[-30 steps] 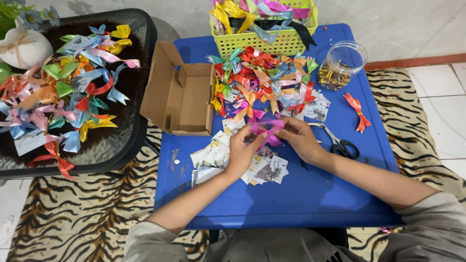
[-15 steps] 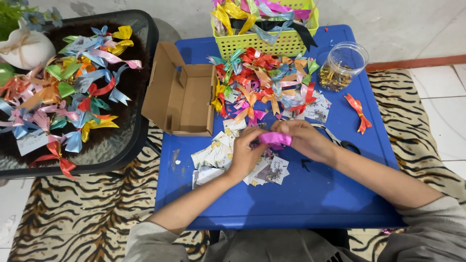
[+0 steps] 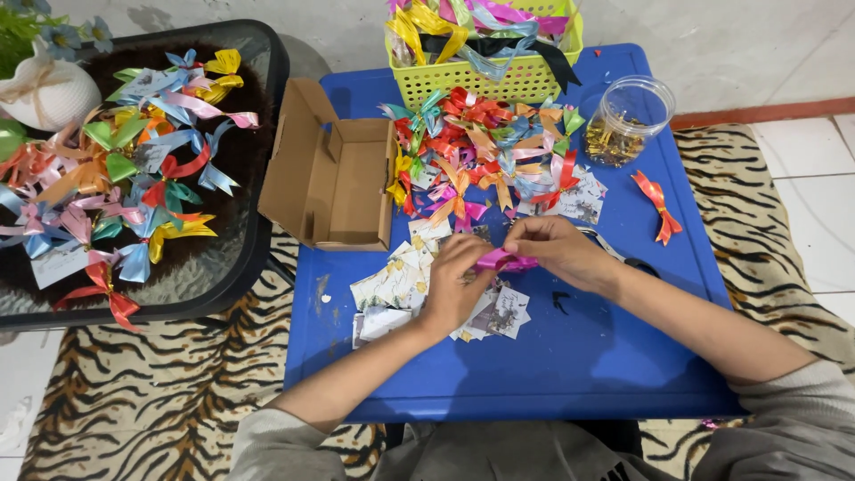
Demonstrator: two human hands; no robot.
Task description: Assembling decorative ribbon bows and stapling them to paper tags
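Observation:
Both my hands meet over the middle of a small blue table (image 3: 570,356). My left hand (image 3: 456,287) and my right hand (image 3: 557,251) pinch a pink ribbon bow (image 3: 499,261) between their fingertips. Under the hands lies a loose stack of small printed cards (image 3: 396,285). Just beyond them sits a heap of coloured ribbon bows (image 3: 485,151). Black scissors (image 3: 628,260) lie partly hidden behind my right wrist.
An open cardboard box (image 3: 334,178) stands at the table's left. A yellow-green basket (image 3: 490,80) of ribbons sits at the back, a clear jar (image 3: 628,120) beside it, and a lone orange bow (image 3: 657,203) at the right. A black glass side table (image 3: 223,267) at left holds many bows.
The pink bow, spread open a second ago, has been squeezed together between my fingers. Both hands have stayed over the cards with only small finger movements.

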